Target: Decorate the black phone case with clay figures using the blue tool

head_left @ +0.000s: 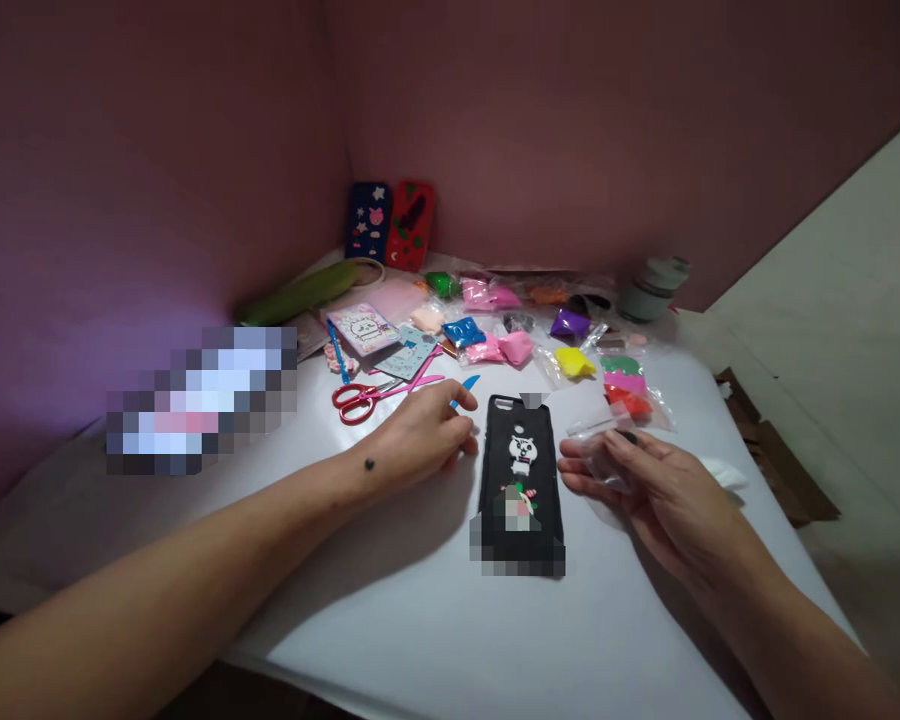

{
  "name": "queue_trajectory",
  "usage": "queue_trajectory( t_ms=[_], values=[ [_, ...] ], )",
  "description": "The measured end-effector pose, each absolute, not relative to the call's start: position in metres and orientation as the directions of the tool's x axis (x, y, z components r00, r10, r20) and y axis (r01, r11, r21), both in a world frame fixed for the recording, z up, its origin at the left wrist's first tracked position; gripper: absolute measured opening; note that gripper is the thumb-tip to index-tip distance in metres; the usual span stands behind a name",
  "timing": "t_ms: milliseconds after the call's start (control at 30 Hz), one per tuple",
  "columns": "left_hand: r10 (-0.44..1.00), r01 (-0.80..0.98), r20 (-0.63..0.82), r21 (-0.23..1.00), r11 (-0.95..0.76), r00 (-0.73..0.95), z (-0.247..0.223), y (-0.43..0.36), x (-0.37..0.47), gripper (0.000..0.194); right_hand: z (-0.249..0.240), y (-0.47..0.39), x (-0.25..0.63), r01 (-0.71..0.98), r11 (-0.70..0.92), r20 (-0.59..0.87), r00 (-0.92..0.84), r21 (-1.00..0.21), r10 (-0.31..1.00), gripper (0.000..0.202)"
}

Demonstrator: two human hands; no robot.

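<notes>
A black phone case [521, 420] lies on the white table, its upper part unblurred. On it are a white cartoon figure [523, 455] and, lower down, a partly blurred green and pink decoration. My right hand [664, 490] pinches a small clear plastic bag [596, 430] just right of the case. Something dark shows by the thumb tip, too small to make out. Left of the case, my left hand [431, 430] has its fingers loosely bent and apart, with nothing seen in them. Just beyond those fingers a flat blue plastic tool [467, 388] shows in part.
Red-handled scissors [356, 403] and pink tools lie beyond my left hand. Several bags of coloured clay, like the yellow one [574, 362], stretch across the back. Two decorated cases [411, 225] lean on the wall. A lit, blurred screen [210, 395] stands left, a grey-green jar [652, 290] back right.
</notes>
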State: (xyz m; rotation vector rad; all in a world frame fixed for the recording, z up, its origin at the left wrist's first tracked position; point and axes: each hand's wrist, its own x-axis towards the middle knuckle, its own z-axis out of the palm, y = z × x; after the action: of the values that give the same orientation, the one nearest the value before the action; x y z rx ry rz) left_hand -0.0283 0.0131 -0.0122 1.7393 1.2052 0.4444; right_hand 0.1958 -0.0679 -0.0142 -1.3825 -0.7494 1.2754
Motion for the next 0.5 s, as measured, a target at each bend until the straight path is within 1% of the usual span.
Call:
queue_trajectory(
  t_ms=[200,333,500],
  values=[
    [0.866,0.46,-0.198,0.887,-0.04,0.459,-0.014,0.009,-0.028,0.023,-0.018,-0.07,0.194,-0.277,-0.291,-0.353,0.204,-0.916,0.913,0.025],
    [0.866,0.46,-0.198,0.887,-0.042,0.46,-0.015,0.008,-0.029,0.022,-0.025,-0.071,0.197,-0.253,-0.289,-0.345,0.212,-0.923,0.914,0.03],
    [0.875,0.484,-0.168,0.871,-0.084,0.454,-0.013,0.007,-0.03,0.022,-0.029,-0.071,0.2,-0.181,-0.353,-0.388,0.22,-0.918,0.895,0.038]
  ],
)
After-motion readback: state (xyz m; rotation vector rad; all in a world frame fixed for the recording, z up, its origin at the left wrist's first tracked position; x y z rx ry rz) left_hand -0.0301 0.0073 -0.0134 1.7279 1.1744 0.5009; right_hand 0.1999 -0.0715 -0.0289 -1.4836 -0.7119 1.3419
